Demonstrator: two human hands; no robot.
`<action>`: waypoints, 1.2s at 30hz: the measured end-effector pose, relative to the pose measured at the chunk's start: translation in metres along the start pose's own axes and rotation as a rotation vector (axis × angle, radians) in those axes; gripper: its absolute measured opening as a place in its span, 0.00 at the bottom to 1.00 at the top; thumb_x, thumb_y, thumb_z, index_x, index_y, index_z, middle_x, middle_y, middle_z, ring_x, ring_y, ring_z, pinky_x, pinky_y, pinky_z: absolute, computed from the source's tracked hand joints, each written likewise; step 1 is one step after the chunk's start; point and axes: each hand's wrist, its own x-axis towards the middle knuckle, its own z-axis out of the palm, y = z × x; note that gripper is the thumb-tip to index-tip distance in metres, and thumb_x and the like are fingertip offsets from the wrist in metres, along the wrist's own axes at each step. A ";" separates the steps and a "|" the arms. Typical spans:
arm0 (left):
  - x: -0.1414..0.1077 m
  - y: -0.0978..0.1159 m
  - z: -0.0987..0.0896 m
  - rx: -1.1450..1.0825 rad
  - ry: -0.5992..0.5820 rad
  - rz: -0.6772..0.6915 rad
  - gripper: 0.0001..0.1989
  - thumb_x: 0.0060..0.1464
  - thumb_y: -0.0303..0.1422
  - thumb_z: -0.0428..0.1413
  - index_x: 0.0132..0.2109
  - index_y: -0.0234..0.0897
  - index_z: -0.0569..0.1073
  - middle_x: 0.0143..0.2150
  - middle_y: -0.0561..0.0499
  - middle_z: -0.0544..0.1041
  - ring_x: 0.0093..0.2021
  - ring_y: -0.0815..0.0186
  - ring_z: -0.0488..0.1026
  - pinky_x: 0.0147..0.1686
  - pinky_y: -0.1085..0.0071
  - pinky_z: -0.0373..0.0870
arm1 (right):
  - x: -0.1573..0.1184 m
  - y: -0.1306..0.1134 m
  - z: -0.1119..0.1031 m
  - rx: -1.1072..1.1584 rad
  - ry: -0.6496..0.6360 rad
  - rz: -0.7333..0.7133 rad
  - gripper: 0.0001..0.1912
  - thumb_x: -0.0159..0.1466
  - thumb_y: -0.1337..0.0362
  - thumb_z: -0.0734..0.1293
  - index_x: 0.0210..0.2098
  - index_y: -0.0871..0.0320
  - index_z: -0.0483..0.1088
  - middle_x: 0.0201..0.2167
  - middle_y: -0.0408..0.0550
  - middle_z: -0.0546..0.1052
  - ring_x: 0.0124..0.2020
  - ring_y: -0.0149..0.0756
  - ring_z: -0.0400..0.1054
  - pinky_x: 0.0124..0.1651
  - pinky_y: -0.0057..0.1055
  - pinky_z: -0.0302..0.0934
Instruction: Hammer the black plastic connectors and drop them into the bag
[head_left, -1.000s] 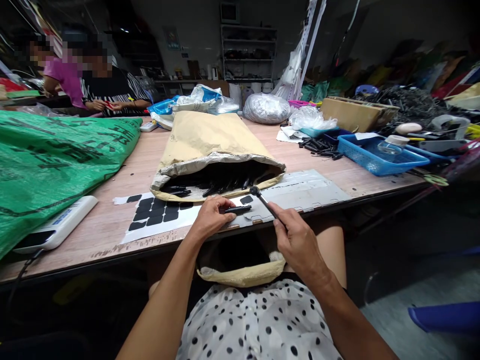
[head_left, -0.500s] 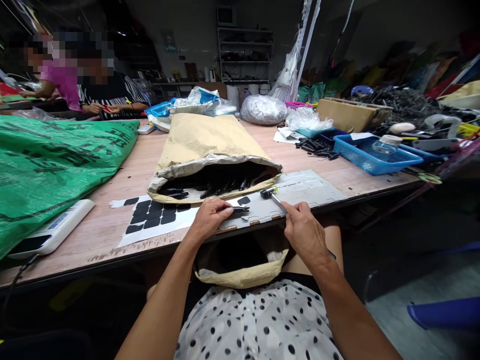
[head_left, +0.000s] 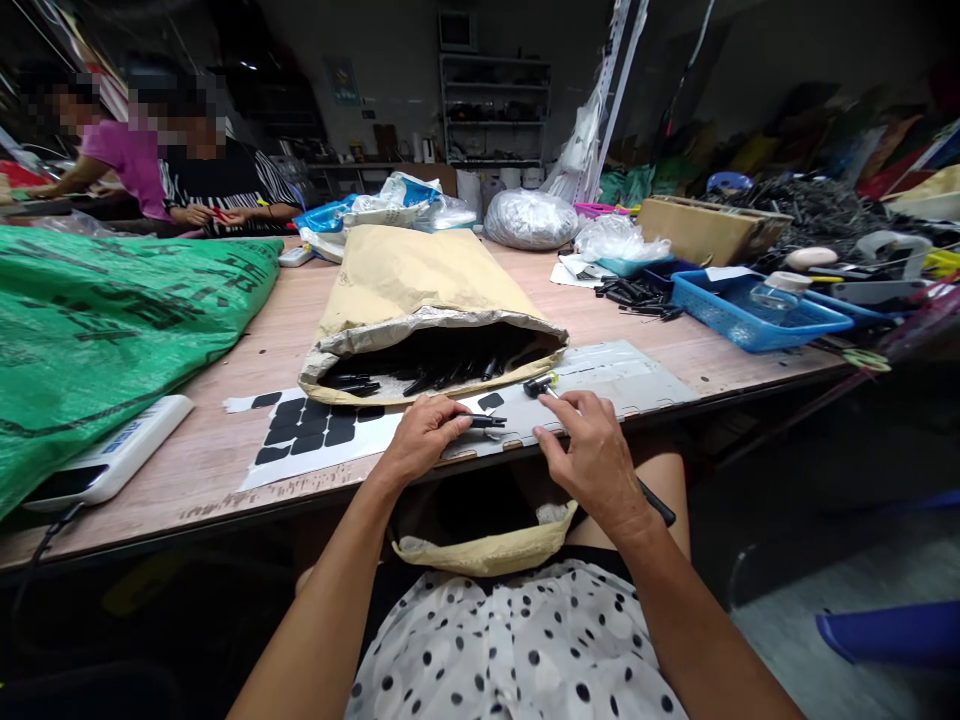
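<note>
My left hand (head_left: 429, 437) rests at the table's front edge, pinching a slim black plastic piece (head_left: 487, 421) with a forked-looking end. My right hand (head_left: 596, 460) holds a small hammer (head_left: 538, 386) in its palm. The hammer's black head with a yellow-green end lies over the grey board (head_left: 622, 372), and its dark handle sticks out behind the wrist. Thumb and forefinger of that hand are apart, close to the black piece's tip. Just behind both hands, an open tan sack (head_left: 427, 270) shows several black pieces inside. Another tan sack (head_left: 487, 553) gapes on the lap.
A white sheet with black rounded stickers (head_left: 304, 425) lies left of my hands. Farther left are a green sack (head_left: 127, 330) and a white device (head_left: 124, 450). On the right stand a blue basket (head_left: 757, 315) and piled black parts (head_left: 637, 297). Two people sit at the far left.
My right hand has slid up the hammer and moved left, its thumb and forefinger spreading towards the black piece. More of that piece now shows beyond my left fingers.
</note>
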 end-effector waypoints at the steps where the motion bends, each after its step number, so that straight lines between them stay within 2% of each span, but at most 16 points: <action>1: -0.001 0.001 0.000 0.002 -0.002 0.007 0.14 0.61 0.40 0.54 0.42 0.40 0.82 0.40 0.48 0.79 0.44 0.57 0.71 0.48 0.62 0.64 | 0.001 -0.005 0.001 0.046 -0.014 -0.037 0.21 0.66 0.61 0.67 0.58 0.55 0.73 0.50 0.55 0.72 0.52 0.49 0.63 0.55 0.45 0.62; 6: -0.005 0.006 -0.004 0.002 -0.036 0.040 0.12 0.61 0.41 0.55 0.44 0.43 0.82 0.40 0.49 0.79 0.46 0.56 0.69 0.51 0.61 0.62 | 0.005 -0.031 0.007 0.111 -0.095 -0.136 0.20 0.65 0.57 0.71 0.55 0.53 0.74 0.51 0.55 0.72 0.53 0.50 0.62 0.58 0.47 0.60; 10: -0.008 0.008 -0.005 -0.054 -0.079 0.066 0.11 0.59 0.41 0.59 0.43 0.43 0.83 0.39 0.49 0.80 0.46 0.56 0.69 0.50 0.61 0.63 | 0.005 -0.043 0.015 0.109 -0.138 -0.150 0.11 0.66 0.57 0.70 0.46 0.54 0.76 0.48 0.53 0.73 0.52 0.48 0.62 0.56 0.45 0.60; 15: -0.011 0.003 -0.004 -0.146 -0.102 0.055 0.13 0.53 0.41 0.65 0.45 0.44 0.83 0.42 0.47 0.79 0.49 0.55 0.70 0.48 0.63 0.68 | 0.002 -0.044 0.019 0.084 -0.160 -0.152 0.08 0.68 0.59 0.67 0.42 0.55 0.75 0.44 0.53 0.74 0.50 0.47 0.62 0.53 0.44 0.60; 20: -0.010 0.003 -0.006 -0.126 -0.107 0.091 0.12 0.53 0.41 0.64 0.42 0.43 0.84 0.41 0.48 0.80 0.47 0.55 0.69 0.51 0.61 0.65 | -0.001 -0.045 0.019 0.097 -0.177 -0.165 0.10 0.68 0.55 0.67 0.40 0.55 0.74 0.44 0.52 0.73 0.50 0.48 0.61 0.53 0.45 0.60; 27: -0.008 0.011 -0.011 -0.100 -0.162 0.103 0.12 0.52 0.45 0.64 0.39 0.43 0.84 0.34 0.48 0.80 0.44 0.55 0.67 0.51 0.60 0.63 | -0.003 -0.048 0.020 0.173 -0.206 -0.179 0.06 0.69 0.64 0.65 0.35 0.56 0.70 0.41 0.51 0.72 0.48 0.45 0.60 0.52 0.42 0.61; 30: -0.014 0.009 -0.014 -0.204 -0.196 0.137 0.14 0.49 0.45 0.65 0.38 0.42 0.84 0.36 0.47 0.79 0.44 0.55 0.68 0.49 0.61 0.65 | -0.010 -0.048 0.015 0.223 -0.210 -0.234 0.06 0.68 0.63 0.65 0.34 0.56 0.69 0.39 0.51 0.72 0.47 0.44 0.61 0.52 0.41 0.62; 32: -0.018 0.005 -0.014 -0.355 -0.129 0.134 0.16 0.48 0.45 0.63 0.41 0.40 0.83 0.38 0.46 0.78 0.43 0.55 0.70 0.46 0.62 0.67 | -0.019 -0.049 0.011 0.260 -0.247 -0.293 0.06 0.67 0.62 0.67 0.34 0.57 0.69 0.39 0.50 0.72 0.45 0.42 0.63 0.49 0.39 0.62; 33: -0.019 0.003 -0.013 -0.421 -0.046 0.103 0.17 0.49 0.44 0.61 0.42 0.39 0.83 0.38 0.46 0.78 0.42 0.56 0.71 0.44 0.63 0.68 | -0.024 -0.049 0.010 0.268 -0.282 -0.318 0.06 0.66 0.61 0.67 0.34 0.56 0.69 0.39 0.49 0.72 0.43 0.40 0.64 0.47 0.37 0.63; 36: -0.014 -0.003 -0.011 -0.424 0.319 -0.097 0.16 0.52 0.43 0.59 0.41 0.37 0.82 0.37 0.47 0.79 0.38 0.59 0.73 0.40 0.65 0.69 | -0.038 -0.048 0.016 0.197 -0.422 -0.318 0.06 0.65 0.60 0.68 0.34 0.56 0.69 0.39 0.46 0.72 0.40 0.37 0.67 0.40 0.34 0.61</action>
